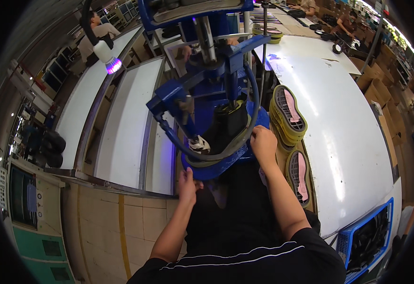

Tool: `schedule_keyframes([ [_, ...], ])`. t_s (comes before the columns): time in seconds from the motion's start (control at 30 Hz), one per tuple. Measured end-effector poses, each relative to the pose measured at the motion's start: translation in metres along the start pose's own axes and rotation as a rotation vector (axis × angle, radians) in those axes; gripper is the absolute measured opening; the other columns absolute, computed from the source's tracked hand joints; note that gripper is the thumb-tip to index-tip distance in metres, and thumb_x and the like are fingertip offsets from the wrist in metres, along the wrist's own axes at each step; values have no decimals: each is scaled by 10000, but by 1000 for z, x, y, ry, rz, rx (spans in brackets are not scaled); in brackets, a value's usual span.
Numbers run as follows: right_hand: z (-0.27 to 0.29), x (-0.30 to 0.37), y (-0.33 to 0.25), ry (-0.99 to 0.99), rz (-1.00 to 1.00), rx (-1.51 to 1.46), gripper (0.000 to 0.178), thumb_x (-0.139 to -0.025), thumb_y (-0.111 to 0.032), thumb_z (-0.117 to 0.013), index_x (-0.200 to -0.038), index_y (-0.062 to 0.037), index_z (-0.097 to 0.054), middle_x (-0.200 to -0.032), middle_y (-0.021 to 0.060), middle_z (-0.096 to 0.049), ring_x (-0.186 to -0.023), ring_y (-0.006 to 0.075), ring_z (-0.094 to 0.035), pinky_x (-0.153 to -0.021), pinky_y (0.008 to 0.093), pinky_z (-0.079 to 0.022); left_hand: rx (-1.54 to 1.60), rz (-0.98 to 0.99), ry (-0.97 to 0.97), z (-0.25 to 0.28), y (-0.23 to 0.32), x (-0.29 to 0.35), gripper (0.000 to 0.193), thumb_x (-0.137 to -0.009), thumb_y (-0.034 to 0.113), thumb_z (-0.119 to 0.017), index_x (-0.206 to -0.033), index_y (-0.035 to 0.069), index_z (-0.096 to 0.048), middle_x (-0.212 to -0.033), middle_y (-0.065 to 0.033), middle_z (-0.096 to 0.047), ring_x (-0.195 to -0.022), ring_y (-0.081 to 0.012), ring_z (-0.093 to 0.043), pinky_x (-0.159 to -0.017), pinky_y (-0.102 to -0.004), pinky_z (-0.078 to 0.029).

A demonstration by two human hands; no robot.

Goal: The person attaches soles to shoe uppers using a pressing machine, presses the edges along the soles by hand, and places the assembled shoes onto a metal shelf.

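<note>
In front of me stands a blue press (171, 97). A dark shoe (233, 120) with a pale sole edge sits in it, partly hidden behind a curved black hose (211, 155). Below the shoe is a rounded blue plate (214, 170). My left hand (187, 187) is at the plate's near left edge, thumb up against the rim and fingers curled beside it. My right hand (263, 141) is closed at the right side of the plate. Whatever its fingers grip is hidden.
Yellowish shoe soles (288, 113) with pink strips are stacked on my right, with another sole (299, 177) nearer. Beyond them is a white table (339, 118), with a blue basket (387, 222) of dark pieces. White-topped benches (126, 128) and a lit lamp (107, 57) are left. Other people work farther off.
</note>
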State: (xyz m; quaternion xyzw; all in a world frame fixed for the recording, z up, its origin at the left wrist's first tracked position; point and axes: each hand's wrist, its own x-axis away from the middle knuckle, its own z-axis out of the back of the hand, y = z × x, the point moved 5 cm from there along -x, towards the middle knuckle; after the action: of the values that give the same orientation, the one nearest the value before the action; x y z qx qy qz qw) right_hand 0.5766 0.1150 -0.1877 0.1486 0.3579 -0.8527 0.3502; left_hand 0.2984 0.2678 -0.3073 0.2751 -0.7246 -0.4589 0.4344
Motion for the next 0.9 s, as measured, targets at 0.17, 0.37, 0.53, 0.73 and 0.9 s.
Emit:
schedule_keyframes([
  [0.17,-13,3,-4,28,92,-70,194,-801,-82,-672,-938,-104,-807,-818,119,-696,-812,331,-680,-722,450,-538,173,53,-79,-21,-34,40,234,-1091,352,-548,-1086,129,-476,-798,-29,-564,-603,-165,-603,-573,-329,-539],
  [0.37,-17,6,-5,-144,103,-117,285,-785,-61,-683,-1031,-113,-816,-938,126,-737,-906,339,-693,-779,450,-554,207,310,-279,-50,-52,69,307,-1092,368,-541,-1138,65,-561,-904,-47,-626,-793,-177,-658,-768,-378,-584],
  [0.53,-8,9,0,-103,197,-167,295,-764,-55,-689,-1018,-124,-821,-918,120,-728,-930,340,-685,-814,447,-558,229,469,-677,-103,-51,89,384,-1114,396,-473,-1289,62,-548,-1163,-29,-584,-1106,-210,-636,-944,-433,-526],
  [0.73,9,8,17,-170,249,-139,301,-743,-49,-710,-997,-154,-834,-876,106,-711,-925,321,-657,-845,448,-528,63,439,-924,-169,-65,100,703,-1100,612,-170,-1676,212,-115,-1692,-91,-305,-1435,-322,-435,-1121,-495,-389],
  [0.9,35,7,31,-421,321,-144,293,-739,-41,-726,-984,-156,-839,-859,85,-713,-936,295,-620,-877,409,-490,-63,397,-904,-210,-80,92,746,-1085,651,-153,-1674,194,-147,-1654,-117,-370,-1428,-294,-433,-1142,-457,-359],
])
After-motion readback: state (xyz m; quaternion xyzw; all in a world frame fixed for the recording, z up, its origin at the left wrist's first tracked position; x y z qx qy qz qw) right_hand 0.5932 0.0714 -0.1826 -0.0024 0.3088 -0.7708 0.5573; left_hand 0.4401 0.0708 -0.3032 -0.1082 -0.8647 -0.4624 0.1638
